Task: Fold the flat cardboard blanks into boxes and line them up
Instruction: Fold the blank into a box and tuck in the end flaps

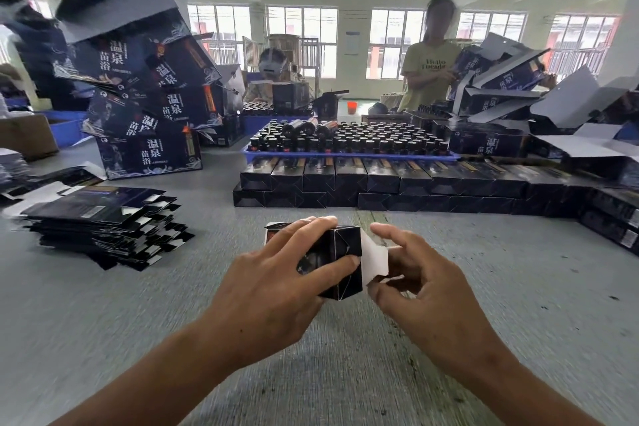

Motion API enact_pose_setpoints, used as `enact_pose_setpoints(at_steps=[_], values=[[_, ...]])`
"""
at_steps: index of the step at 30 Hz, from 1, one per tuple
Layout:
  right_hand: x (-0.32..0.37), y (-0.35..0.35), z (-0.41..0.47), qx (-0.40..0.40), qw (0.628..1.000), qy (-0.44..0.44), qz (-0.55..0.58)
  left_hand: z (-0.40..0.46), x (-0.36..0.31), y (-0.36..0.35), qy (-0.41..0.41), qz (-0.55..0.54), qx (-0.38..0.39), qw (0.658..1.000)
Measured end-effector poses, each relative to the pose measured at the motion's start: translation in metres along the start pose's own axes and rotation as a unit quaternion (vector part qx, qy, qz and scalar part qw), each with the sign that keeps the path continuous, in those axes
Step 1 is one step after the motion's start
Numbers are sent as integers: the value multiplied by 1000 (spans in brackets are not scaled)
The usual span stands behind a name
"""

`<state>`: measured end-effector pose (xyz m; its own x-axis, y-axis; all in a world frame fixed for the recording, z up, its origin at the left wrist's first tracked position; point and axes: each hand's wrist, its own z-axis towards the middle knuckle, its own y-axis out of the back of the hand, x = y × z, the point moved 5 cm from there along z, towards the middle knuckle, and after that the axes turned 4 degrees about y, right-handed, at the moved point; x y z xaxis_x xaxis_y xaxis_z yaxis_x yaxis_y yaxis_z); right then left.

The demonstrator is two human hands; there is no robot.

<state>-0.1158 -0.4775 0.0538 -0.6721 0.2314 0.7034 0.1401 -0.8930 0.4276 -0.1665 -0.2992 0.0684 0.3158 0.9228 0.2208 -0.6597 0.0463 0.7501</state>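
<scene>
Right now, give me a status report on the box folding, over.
Left hand clamps the small box. Right hand pinches its white end flap, not yet tucked. Flat blanks left, finished row ahead. Nothing in the way.

Dark half-folded box (332, 263) above table, white end flap (373, 261) open.

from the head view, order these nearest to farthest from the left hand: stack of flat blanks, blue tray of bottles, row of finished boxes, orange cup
From the left hand:
1. Row of finished boxes, straight ahead across the table.
2. Stack of flat blanks, off to the left; close to the row, hard to call.
3. Blue tray of bottles, behind the row.
4. Orange cup, far back.
</scene>
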Motion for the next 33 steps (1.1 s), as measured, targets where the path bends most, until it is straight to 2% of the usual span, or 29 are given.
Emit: enact_pose_setpoints(at_steps=[8, 14, 22, 33], values=[[-4, 0, 3, -7, 998, -24, 61, -2, 1, -2, -4, -24, -21, 999], [-7, -1, 4, -20, 996, -51, 69, -2, -2, -3, 34, -104, -54, 993], [-5, -3, 4, -18, 992, -63, 108, 0, -8, -2, 70, -113, -55, 990], [1, 0, 5, -53, 995, -44, 77, 1, -11, 0, 81, -122, -60, 987]])
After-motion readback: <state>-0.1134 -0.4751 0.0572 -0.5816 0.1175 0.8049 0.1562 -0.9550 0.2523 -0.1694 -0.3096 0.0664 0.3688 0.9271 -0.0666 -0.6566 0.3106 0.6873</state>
